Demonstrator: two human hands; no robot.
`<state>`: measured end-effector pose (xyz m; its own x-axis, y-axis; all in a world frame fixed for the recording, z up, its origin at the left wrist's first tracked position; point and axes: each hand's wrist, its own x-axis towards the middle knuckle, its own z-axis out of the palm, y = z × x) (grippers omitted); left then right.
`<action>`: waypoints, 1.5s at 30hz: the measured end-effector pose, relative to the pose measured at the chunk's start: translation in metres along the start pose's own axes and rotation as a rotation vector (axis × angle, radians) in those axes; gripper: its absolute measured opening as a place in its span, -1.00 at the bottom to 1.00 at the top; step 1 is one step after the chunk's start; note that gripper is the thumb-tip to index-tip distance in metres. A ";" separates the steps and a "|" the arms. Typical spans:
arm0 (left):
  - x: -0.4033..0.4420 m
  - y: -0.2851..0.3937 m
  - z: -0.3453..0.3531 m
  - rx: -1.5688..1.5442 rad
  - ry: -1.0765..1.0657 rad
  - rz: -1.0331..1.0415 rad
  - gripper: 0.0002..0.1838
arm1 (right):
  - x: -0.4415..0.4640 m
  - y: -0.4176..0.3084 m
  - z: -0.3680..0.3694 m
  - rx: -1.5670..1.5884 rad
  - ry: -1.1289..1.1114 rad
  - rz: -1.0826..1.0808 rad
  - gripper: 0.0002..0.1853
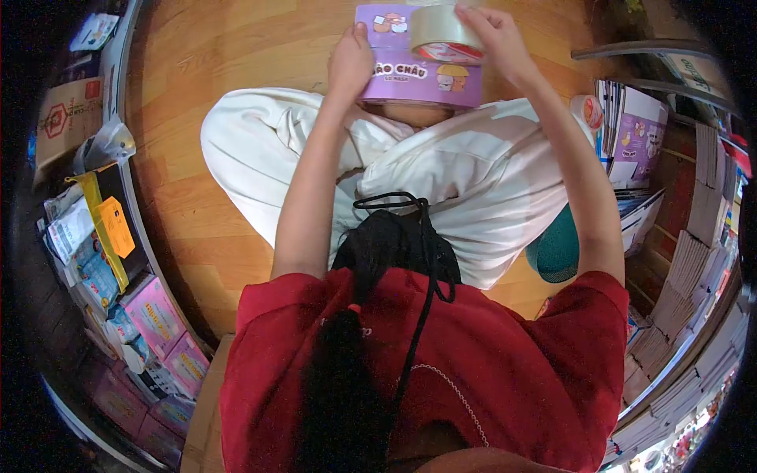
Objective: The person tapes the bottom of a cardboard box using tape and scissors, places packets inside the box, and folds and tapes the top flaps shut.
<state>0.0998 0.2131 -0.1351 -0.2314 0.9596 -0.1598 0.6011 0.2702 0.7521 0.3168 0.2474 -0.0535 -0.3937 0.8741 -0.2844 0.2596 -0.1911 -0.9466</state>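
A purple printed cardboard box [426,87] with cartoon animals rests in front of my crossed legs, at the top of the head view. My left hand [352,65] is closed around its left side, the thumb on the upper face. Over the right part of the box is a wide roll of clear packing tape [445,31], with red print inside its core. My right hand [497,41] grips this roll at its right edge, fingertips on top. Whether a strip of tape is stuck to the box, I cannot tell.
Wooden floor [197,47] surrounds my legs. At left, a shelf holds pink packages [154,315] and a brown carton [69,118]. Flat cardboard stacks [682,276] fill the right shelf. Another tape roll [587,112] stands by my knee, near a green round object [554,248].
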 end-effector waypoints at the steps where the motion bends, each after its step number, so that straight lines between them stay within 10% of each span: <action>1: 0.002 -0.002 -0.003 0.002 -0.015 0.015 -0.50 | -0.001 0.001 -0.013 -0.079 -0.048 0.045 -0.52; 45: 0.010 0.004 -0.006 0.102 -0.026 0.110 -0.48 | -0.041 0.024 -0.047 -1.143 0.098 0.012 -0.48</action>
<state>0.0949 0.2233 -0.1299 -0.1405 0.9853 -0.0975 0.6964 0.1683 0.6976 0.3802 0.2279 -0.0579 -0.3281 0.9156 -0.2323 0.9319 0.2736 -0.2380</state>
